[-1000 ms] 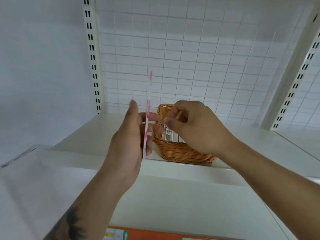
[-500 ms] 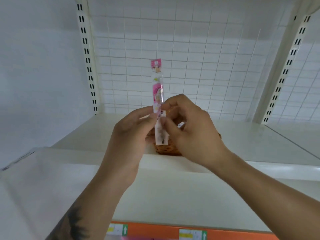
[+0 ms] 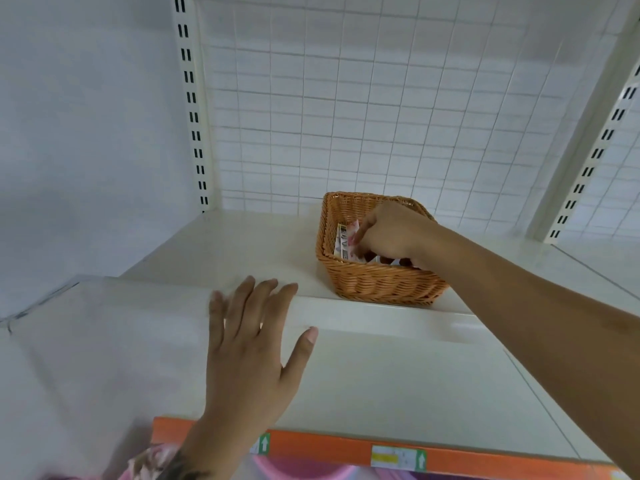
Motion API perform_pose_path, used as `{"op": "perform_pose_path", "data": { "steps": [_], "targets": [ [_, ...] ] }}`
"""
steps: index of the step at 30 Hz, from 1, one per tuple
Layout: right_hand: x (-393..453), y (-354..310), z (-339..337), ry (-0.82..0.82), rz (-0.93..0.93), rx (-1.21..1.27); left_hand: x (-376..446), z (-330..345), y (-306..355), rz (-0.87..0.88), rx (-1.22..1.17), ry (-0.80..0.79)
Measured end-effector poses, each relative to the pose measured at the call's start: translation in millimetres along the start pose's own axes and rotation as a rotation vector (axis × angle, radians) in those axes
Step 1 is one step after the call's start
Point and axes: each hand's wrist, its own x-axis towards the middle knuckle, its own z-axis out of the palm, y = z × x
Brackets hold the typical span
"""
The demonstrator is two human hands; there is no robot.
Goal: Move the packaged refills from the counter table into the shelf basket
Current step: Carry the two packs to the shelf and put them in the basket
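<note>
This is a shop, at a retail display unit. White metal shelves point(image 3: 398, 368) sit on slotted uprights point(image 3: 192, 109) with a wire grid back panel point(image 3: 363, 109) behind the wicker basket point(image 3: 377, 284). Nearest the camera, an orange price strip point(image 3: 329, 446) with small price tags point(image 3: 398, 458) lines the shelf's front edge.

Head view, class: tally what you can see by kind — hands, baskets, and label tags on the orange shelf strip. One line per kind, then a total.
Hands: 2 — left hand, right hand
Wicker basket: 1
Label tags: 2 —, on the orange strip
Total: 5
</note>
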Motion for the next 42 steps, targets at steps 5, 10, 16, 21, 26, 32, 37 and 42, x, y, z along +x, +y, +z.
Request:
{"op": "perform_pose_path", "data": {
  "steps": [5, 10, 16, 21, 26, 32, 37, 42],
  "targets": [
    [5, -1, 9, 0.034, 0.027, -0.15, 0, 12, -3, 0.023, 0.013, 0.066],
    [-13, 1, 4, 0.208, -0.057, -0.191, -3, 17, -7, 0.051, 0.033, 0.114],
    [-85, 36, 47, 0.596, -0.467, -0.129, -11, 7, -1, 0.017, 0.096, -0.006],
    [-130, 86, 94, 0.638, -0.641, -0.313, -39, -26, 25, -0.13, 0.045, -0.183],
    [-175, 117, 152, 0.424, -0.721, -0.181, -124, -62, 61, -0.299, 0.126, -0.28],
    [-259, 134, 258, 0.045, -0.87, -0.164, -302, -92, 107, -0.613, 0.311, -0.475],
    [-356, 123, 329, -0.326, -1.017, -0.191, -440, -136, 156, -0.858, 0.469, -0.697],
    [-454, 102, 362, -0.481, -1.18, -0.226, -535, -189, 190, -1.075, 0.522, -0.673]
  ]
}}
